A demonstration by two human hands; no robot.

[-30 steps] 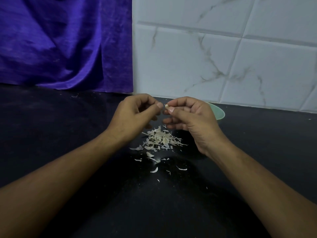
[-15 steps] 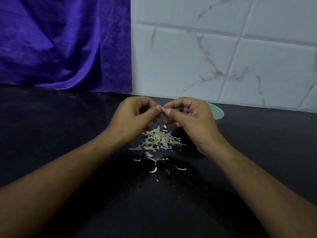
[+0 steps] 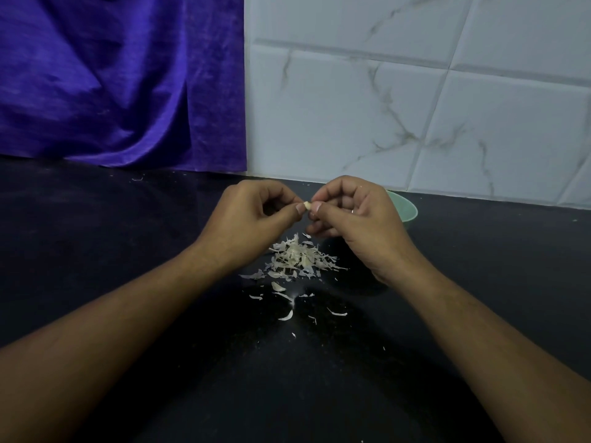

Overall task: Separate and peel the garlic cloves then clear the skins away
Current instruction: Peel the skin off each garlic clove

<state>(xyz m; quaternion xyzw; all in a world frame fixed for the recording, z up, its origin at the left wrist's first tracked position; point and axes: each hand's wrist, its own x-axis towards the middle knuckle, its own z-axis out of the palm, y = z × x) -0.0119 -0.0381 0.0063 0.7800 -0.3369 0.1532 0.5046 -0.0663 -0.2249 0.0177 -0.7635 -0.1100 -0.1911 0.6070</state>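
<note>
**Clove pinched between 2 hands above the skins**

A small pale garlic clove [image 3: 307,205] is held above the black stone counter [image 3: 128,251], pinched by curled fingertips of the left hand [image 3: 252,219] and the right hand [image 3: 355,219]. Below lies a heap of papery white garlic skins [image 3: 299,259]. The right hand partly hides a pale green bowl [image 3: 406,209]. Behind hang a purple cloth [image 3: 112,84] and marbled white tiles [image 3: 383,107].

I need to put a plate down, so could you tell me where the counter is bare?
Bare counter lies left of the left hand, before the purple cloth, and right of the green bowl. Garlic skins crowd the middle.
</note>
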